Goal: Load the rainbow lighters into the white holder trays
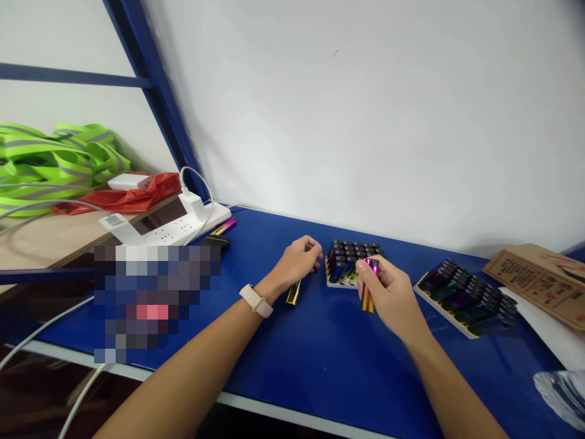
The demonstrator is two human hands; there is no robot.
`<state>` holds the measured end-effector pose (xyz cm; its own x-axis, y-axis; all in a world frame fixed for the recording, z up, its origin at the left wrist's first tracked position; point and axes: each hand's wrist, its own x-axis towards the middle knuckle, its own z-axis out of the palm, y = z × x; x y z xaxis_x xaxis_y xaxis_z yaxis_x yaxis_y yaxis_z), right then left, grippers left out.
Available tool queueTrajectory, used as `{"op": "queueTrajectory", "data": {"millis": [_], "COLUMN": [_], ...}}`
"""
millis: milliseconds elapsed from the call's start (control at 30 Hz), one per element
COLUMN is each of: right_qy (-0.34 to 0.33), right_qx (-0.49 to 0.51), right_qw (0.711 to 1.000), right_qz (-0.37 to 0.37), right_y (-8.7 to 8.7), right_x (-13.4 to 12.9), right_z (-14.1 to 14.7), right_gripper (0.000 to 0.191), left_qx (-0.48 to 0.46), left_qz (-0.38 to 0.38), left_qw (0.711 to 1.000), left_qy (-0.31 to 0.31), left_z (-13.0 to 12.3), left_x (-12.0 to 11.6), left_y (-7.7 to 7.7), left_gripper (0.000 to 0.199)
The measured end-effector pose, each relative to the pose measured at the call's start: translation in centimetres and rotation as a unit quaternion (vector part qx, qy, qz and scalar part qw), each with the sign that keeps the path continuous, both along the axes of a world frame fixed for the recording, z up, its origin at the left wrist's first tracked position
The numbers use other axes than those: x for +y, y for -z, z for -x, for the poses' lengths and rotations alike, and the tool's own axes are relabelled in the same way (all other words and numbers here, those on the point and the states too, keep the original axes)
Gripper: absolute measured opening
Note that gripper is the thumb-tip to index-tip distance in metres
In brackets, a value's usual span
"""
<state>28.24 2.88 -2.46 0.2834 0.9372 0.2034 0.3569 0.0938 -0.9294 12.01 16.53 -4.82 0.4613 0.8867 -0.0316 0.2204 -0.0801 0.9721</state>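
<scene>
A white power strip (164, 227) with a plugged-in charger (195, 207) lies near a red plastic bag (132, 194) and neon-green reflective fabric (59, 167).

Left of the tray (329, 275), a pixelated patch (158, 302) blurs part of the bench (329, 366), so you can't tell what lies there. Your right hand (393, 299) hides the tray's right end and part of the tube (368, 299) it grips. The items (351, 251) in the tray are too small to name. Well right of the tray, the box (542, 283) runs off the picture's edge and a shiny thing (560, 396) is cut off at the corner. Well left of it, the green strips (46, 171) run off the edge too.
</scene>
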Motion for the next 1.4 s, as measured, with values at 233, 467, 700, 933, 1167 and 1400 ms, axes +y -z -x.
{"op": "queueTrajectory", "data": {"millis": [233,467,700,933,1167,1400], "right_qy": [-0.011,0.008,0.025,0.01,0.038,0.046], "right_qx": [0.163,0.275,0.291,0.27,0.228,0.214], "right_qw": [0.986,0.961,0.956,0.963,0.972,0.975], "right_qz": [-0.035,0.004,0.024,0.022,0.038,0.023], "right_y": [0.8,0.9,1.2,1.6,1.8,1.7], "right_x": [0.9,1.1,1.0,1.1,1.3,1.2], "right_z": [0.1,-0.4,-0.9,-0.7,-1.1,-1.1], "right_gripper": [0.047,0.053,0.045,0.047,0.042,0.042], "left_qx": [-0.004,-0.004,-0.003,0.002,0.005,0.012], "left_qz": [-0.006,-0.015,-0.018,-0.017,-0.015,-0.015], "left_qw": [1.0,1.0,1.0,1.0,1.0,1.0], "left_qy": [0.002,0.007,0.012,0.01,0.014,0.014], "left_z": [0.0,0.0,0.0,0.0,0.0,0.0], "left_x": [0.1,0.3,0.4,0.2,0.4,0.2], "left_y": [0.2,0.6,0.7,0.6,0.8,0.5], "left_gripper": [0.016,0.014,0.014,0.015,0.015,0.015]}}
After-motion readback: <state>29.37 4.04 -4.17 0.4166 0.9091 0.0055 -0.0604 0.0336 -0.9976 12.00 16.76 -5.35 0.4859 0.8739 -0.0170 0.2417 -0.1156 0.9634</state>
